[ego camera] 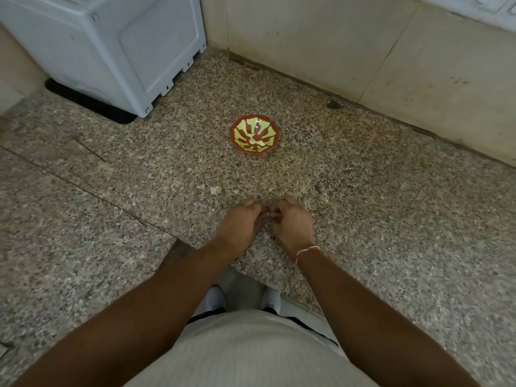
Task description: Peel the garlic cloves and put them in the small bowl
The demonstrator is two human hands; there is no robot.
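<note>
A small red bowl (253, 134) with a yellow-green pattern sits on the speckled granite counter, with pale peeled cloves (255, 140) at its bottom. Nearer to me, my left hand (238, 223) and my right hand (291, 222) meet fingertip to fingertip above the counter. Both pinch a small garlic clove (267, 214), which is mostly hidden by the fingers. A pale garlic piece (215, 190) lies on the counter left of my hands.
A grey-white appliance (111, 48) stands at the back left on a dark mat. Tiled walls (363, 51) close the back and right. A small dark lump (334, 104) lies by the wall. The counter edge (251, 275) runs just below my wrists.
</note>
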